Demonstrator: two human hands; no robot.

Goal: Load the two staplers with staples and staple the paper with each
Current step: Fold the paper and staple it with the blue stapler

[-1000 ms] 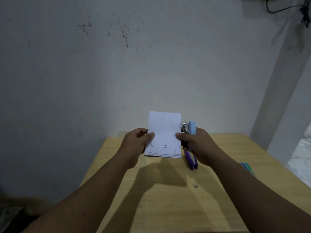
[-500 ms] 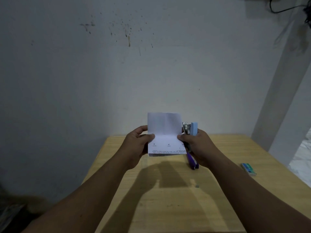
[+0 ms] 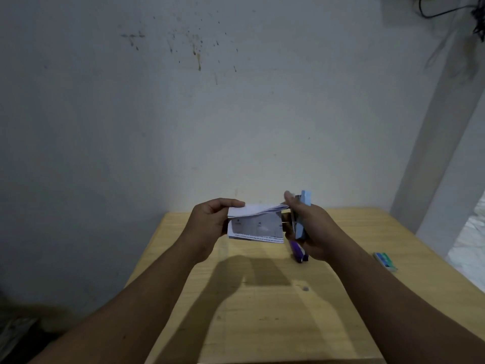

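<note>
I hold a white printed paper (image 3: 256, 227) in the air above the far part of the wooden table (image 3: 262, 311). Its top half is folded over towards me. My left hand (image 3: 210, 224) pinches its left edge. My right hand (image 3: 309, 229) grips a light blue stapler (image 3: 301, 219) upright, and its thumb touches the paper's right edge. A purple stapler (image 3: 298, 249) lies on the table under my right hand, partly hidden by it.
A small green and white staple box (image 3: 385, 260) lies near the table's right edge. A stained wall stands right behind the table. A pillar rises at the right, with cables hanging at the top right.
The paper stood flat and upright before; now its top half is bent over towards me. Both hands stayed in about the same place.
</note>
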